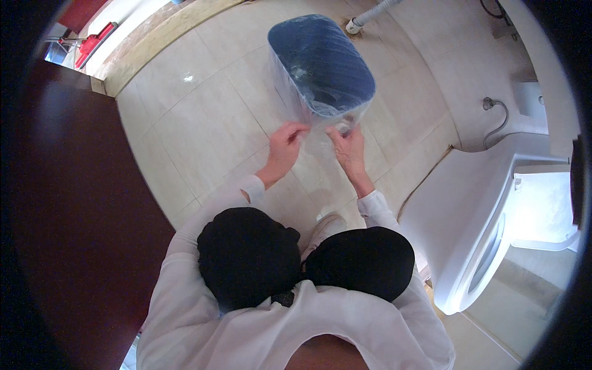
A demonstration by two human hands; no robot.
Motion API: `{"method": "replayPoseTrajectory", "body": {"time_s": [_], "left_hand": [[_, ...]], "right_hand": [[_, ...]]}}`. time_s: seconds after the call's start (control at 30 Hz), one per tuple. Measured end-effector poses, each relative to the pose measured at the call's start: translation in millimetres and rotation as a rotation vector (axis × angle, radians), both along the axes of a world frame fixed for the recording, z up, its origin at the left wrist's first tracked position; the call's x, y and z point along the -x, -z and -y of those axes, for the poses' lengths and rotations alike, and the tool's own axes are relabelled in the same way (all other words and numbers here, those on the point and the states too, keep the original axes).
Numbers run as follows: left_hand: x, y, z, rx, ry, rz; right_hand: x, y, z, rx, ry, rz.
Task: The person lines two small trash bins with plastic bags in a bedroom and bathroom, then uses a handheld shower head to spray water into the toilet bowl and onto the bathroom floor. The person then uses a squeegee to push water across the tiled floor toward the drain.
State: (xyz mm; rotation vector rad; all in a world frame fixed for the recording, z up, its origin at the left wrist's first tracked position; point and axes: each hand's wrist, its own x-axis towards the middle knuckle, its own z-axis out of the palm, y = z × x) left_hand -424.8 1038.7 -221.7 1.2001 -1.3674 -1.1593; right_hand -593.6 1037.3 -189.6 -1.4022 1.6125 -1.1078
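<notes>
A blue-grey rectangular waste bin (323, 64) stands on the tiled floor in front of me. A clear plastic bag (289, 95) hangs over its rim and down its outside. My left hand (284, 150) pinches the loose edge of the bag near the bin's near left corner, fingers closed together. At the near right corner, my right hand (349, 150) grips bunched plastic between thumb and fingers. Both hands are just outside the bin, below its rim.
A white toilet (462, 222) with its lid raised stands at the right, near a metal hose and valve (488, 104). A grey drain pipe (370, 16) meets the floor behind the bin. A dark door (88, 185) fills the left; a red squeegee (95, 44) lies beyond the threshold.
</notes>
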Motion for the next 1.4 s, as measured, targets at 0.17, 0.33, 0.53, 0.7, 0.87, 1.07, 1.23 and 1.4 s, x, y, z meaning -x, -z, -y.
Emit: {"method": "replayPoseTrajectory", "body": {"time_s": [0.17, 0.33, 0.53, 0.7, 0.87, 1.07, 1.23, 1.4], "left_hand": [[45.9, 12.5, -8.3, -0.513, 0.025, -0.665], [53.7, 19.1, -23.9, -0.737, 0.316, -0.903], [5.6, -25.1, 0.4, 0.065, -0.255, 0.137], [29.6, -53.6, 89.3, 0.603, -0.307, 0.42], [86.0, -103.0, 170.7, 0.733, 0.264, 0.452], [86.0, -227.3, 188.6, 1.097, 0.014, 0.217], [26.8, -238.9, 95.4, 1.158, -0.189, -0.012], [15.5, -196.9, 2.8, 0.858, 0.495, 0.168]], "right_hand": [[-14.4, -14.2, 15.6, -0.226, -0.065, -0.209], [-12.9, -11.0, 20.4, -0.372, -0.113, -0.657], [-0.3, 1.3, 15.1, 0.05, 0.003, -1.026], [43.3, -37.1, 37.4, -0.091, 0.08, -1.228], [28.6, -80.5, 47.5, -0.203, -0.475, -1.673], [32.3, -91.0, 127.0, 0.506, -0.576, -1.83], [105.0, -85.5, 178.8, 0.397, -0.512, -1.04], [125.4, -120.1, 102.9, -0.168, -0.569, -1.727]]}}
